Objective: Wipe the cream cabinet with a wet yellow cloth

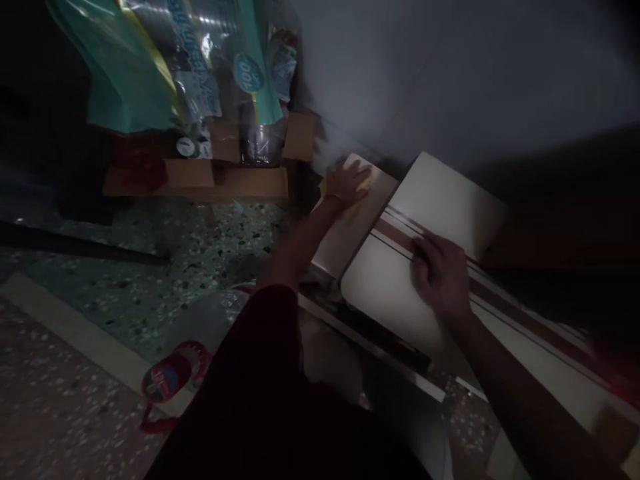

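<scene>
Cream laminate, striped with brown bands, forms the flat panel (440, 220) your right hand (440, 273) presses on, palm down and fingers spread, holding nothing. Left of that panel, your left hand (350, 181) lies flat on a yellow cloth (367, 179) at the far end of the narrower beige panel (350, 233). You look mid-wipe; next, sweep the cloth back toward you, keeping the striped panel braced.
</scene>
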Tool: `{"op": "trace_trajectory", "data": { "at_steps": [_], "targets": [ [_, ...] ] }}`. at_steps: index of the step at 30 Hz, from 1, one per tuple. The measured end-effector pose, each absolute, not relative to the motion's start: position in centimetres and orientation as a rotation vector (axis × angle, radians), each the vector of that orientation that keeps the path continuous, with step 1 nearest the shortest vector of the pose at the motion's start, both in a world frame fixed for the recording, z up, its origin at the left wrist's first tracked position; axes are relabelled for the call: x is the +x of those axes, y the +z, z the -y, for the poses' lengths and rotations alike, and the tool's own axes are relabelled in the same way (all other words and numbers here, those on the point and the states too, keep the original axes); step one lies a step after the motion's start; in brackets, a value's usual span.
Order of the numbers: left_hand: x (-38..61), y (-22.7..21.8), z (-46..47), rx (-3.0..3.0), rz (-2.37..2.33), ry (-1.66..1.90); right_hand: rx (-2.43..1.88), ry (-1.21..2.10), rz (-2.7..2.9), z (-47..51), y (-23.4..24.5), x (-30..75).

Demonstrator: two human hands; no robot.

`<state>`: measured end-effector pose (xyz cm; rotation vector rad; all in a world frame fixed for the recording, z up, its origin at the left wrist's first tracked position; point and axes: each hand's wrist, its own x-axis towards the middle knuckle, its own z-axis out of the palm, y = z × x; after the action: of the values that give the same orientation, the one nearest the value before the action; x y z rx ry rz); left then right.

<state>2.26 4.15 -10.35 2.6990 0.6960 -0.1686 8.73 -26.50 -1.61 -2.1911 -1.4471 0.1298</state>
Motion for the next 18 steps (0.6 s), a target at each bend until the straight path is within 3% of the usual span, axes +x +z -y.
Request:
{"op": "trace_trajectory", "data": {
  "at_steps": [10,18],
  "targets": [
    [-16.3,-2.1,6.0,2.429,-1.223,-0.449,-2.196,0.125,1.426,26.3,-2.8,8.3],
    [-16.3,4.9,18.5,2.056,-0.937,-0.482,-2.252,0.096,1.161,31.3,4.7,4.9]
  ]
}}
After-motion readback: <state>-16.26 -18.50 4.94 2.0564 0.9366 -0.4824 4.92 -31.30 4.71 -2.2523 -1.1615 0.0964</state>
